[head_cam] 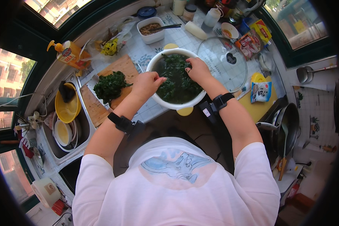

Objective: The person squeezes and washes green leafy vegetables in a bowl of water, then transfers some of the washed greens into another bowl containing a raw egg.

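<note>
A white pot (177, 104) with pale yellow handles holds dark liquid and chopped leafy greens (173, 67). Over its left side is my left hand (148, 83), thumb and fingertips pinched together; whether something small is between them cannot be told. My right hand (197, 69) is at the pot's right inner edge with bent fingers among the greens, and its fingertips are partly hidden. A heap of chopped greens (110, 86) lies left of the pot, on a cleaver blade (93, 84) and a wooden cutting board (124, 66).
A glass lid (223, 63) lies right of the pot. Behind stand a white container (150, 39) with chopsticks (169, 26) and a squeeze bottle (213, 17). The sink (86, 135) at left holds a yellow basin (73, 108). Pans (289, 127) are at right.
</note>
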Available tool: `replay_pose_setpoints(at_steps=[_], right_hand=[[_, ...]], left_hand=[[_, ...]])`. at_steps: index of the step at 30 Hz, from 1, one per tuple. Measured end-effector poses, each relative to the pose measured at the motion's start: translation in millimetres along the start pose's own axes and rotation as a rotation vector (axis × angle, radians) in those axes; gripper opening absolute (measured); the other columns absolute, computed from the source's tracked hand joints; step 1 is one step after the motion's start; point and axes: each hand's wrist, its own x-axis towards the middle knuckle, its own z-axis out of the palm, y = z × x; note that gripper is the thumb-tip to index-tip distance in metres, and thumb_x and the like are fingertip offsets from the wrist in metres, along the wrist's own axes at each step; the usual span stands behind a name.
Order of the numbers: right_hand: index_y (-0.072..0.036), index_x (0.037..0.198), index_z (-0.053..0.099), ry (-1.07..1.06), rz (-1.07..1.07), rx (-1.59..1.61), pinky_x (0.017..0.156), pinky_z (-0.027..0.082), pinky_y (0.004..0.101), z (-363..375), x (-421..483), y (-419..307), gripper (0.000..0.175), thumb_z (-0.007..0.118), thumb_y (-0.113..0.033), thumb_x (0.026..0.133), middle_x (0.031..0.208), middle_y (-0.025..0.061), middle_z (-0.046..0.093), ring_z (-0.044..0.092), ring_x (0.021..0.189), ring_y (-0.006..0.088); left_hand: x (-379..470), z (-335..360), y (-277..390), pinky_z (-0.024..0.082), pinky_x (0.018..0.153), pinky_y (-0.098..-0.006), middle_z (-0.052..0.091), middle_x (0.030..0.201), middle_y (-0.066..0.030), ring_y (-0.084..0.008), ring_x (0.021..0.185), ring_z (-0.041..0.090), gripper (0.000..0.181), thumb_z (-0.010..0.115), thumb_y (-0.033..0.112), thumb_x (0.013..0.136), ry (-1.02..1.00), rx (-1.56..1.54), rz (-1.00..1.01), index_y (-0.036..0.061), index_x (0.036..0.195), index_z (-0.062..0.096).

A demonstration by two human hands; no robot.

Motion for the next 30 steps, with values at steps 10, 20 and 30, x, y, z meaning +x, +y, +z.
replay_pose_setpoints(at_steps=[10, 20, 30], right_hand=[[-0.005, 0.098, 0.062, -0.098, 0.148, 0.283, 0.081, 0.049, 0.0369, 18, 15, 12, 0.024, 0.066, -0.012, 0.076, 0.094, 0.0145, 0.065, 0.062, 0.091, 0.0295], [-0.005, 0.091, 0.067, -0.138, 0.175, 0.460, 0.075, 0.051, 0.0333, 17, 18, 18, 0.019, 0.063, -0.011, 0.073, 0.087, 0.0135, 0.068, 0.065, 0.080, 0.0247], [-0.004, 0.093, 0.062, -0.099, 0.090, 0.473, 0.074, 0.050, 0.0320, 17, 16, 18, 0.019, 0.063, -0.006, 0.074, 0.089, 0.0114, 0.065, 0.063, 0.081, 0.0229]], left_hand=[[41, 52, 6, 0.047, 0.073, -0.0412, 0.058, 0.082, -0.0126, -0.0307, 0.082, 0.058, 0.017, 0.068, 0.021, 0.075, 0.142, -0.099, 0.045, 0.0067, 0.083, 0.068], [55, 74, 3, 0.048, 0.069, -0.0393, 0.061, 0.081, -0.0115, -0.0289, 0.078, 0.060, 0.016, 0.067, 0.019, 0.074, 0.271, 0.074, 0.065, 0.0059, 0.082, 0.066], [53, 70, -6, 0.049, 0.068, -0.0356, 0.062, 0.079, -0.0124, -0.0268, 0.073, 0.062, 0.014, 0.064, 0.014, 0.076, 0.223, -0.058, 0.004, 0.0042, 0.085, 0.067]])
